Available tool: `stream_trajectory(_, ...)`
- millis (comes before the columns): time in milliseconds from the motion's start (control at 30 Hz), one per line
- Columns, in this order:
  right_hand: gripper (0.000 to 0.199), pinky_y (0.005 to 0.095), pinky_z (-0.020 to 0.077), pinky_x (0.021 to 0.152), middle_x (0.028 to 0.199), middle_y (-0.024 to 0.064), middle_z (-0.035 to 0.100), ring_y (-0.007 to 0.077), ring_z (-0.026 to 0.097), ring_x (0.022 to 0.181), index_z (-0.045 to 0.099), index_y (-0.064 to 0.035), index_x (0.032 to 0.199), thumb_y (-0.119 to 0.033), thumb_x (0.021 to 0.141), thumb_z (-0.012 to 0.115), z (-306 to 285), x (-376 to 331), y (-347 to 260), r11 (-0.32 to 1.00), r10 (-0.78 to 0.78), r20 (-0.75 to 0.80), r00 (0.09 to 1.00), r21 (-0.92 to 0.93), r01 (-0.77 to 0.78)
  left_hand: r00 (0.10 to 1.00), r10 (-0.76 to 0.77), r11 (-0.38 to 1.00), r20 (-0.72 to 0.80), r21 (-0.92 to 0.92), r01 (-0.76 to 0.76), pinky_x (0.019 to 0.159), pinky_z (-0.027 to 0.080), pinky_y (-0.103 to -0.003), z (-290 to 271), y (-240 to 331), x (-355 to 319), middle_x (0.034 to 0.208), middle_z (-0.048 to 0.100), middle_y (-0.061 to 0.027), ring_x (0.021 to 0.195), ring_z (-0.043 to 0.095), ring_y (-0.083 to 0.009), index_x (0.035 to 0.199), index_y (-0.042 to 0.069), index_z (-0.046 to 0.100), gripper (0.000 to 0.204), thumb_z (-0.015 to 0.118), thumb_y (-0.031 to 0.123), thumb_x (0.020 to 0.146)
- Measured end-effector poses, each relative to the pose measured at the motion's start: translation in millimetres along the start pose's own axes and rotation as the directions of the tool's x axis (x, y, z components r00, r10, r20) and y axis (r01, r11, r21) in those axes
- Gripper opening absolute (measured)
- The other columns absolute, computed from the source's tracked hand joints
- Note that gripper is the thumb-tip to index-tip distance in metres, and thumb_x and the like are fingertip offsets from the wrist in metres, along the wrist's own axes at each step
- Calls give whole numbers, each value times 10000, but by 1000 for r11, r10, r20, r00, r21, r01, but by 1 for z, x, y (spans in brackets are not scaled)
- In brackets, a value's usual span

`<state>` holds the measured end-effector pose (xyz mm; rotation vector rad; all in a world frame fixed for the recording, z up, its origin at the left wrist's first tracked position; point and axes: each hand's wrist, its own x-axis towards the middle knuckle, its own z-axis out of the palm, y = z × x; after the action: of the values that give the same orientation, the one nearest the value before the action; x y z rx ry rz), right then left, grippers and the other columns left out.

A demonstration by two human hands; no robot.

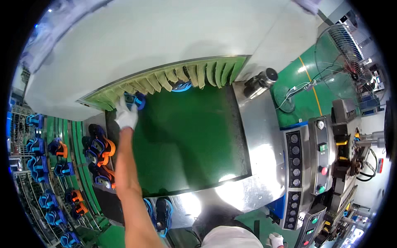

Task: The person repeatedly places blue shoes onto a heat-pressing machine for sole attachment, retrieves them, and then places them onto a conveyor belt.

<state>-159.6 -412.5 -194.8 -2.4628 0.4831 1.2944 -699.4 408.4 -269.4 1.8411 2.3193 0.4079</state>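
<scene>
Left hand [126,116] is at the blue shoe [140,101] by the left end of the curtain [170,75]; whether its grip is closed cannot be told. Shoe appears light, pliable; its sides should suit holding.

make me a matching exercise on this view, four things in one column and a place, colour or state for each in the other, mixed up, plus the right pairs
Things
1. left hand
2. flask
3. fan
4. belt

Descriptions
A. wire-caged, at the upper right
B. flat and green, in front of the curtain
C. white-gloved, at a blue shoe
D. silver with a dark cap, on the metal ledge

Pairs: 1-C, 2-D, 3-A, 4-B
</scene>
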Motion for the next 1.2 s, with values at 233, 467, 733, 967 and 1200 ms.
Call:
stream_trajectory(233, 377, 445, 628, 630, 1000, 136, 714, 261, 726, 801, 652, 45, 1228, -68, 878, 735, -19, 0, -28, 974, -195, -124, 973, -142, 177, 996, 23, 980, -89, 201, -5, 1028, 460, -569, 51, -41, 93, 1366, 587, -227, 1200, 572, -451, 1289, 86, 641, 421, 471, 377, 1038)
stream_trajectory(467, 532, 375, 595, 812, 1130, 167, 715, 241, 710, 930, 620, 41, 1324, -205, 870, 751, 78, -7, -137, 794, -494, 112, 862, -346, 500, 936, 306, 940, -176, 210, -268, 880, 542, -482, 19, -59, -26, 1166, 643, -183, 1051, 635, -390, 1163, 90, 645, 275, 494, 298, 1064)
stream_trajectory(733, 623, 400, 468, 1095, 1302, 230, 669, 363, 612, 1281, 584, 13, 1346, -452, 937, 660, 182, -178, -288, 234, -707, 561, 431, -390, 891, 790, 583, 777, 187, -414, -475, 793, 530, -473, -6, 78, -272, 940, 665, -162, 895, 643, -356, 921, 52, 641, 124, 738, 101, 862)
stream_trajectory(967, 311, 505, 534, 696, 820, 211, 664, 442, 676, 789, 583, -42, 1060, -109, 765, 652, 107, -114, -253, 28, -918, 343, 200, -446, 895, 224, 962, 249, 155, -834, -492, 775, 562, -402, -64, 306, -461, 965, 684, -146, 854, 690, -289, 996, 49, 668, 141, 740, 107, 889)
stream_trajectory(1200, 651, 401, 554, 769, 869, 223, 693, 297, 702, 807, 619, 25, 1016, -537, 775, 845, -119, -113, -100, 596, -770, -206, 604, 103, 796, -418, 873, -424, -249, -810, -404, 910, 560, -360, -189, 527, -656, 1162, 634, -159, 1022, 670, -246, 1294, 1, 598, 464, 776, 64, 871)
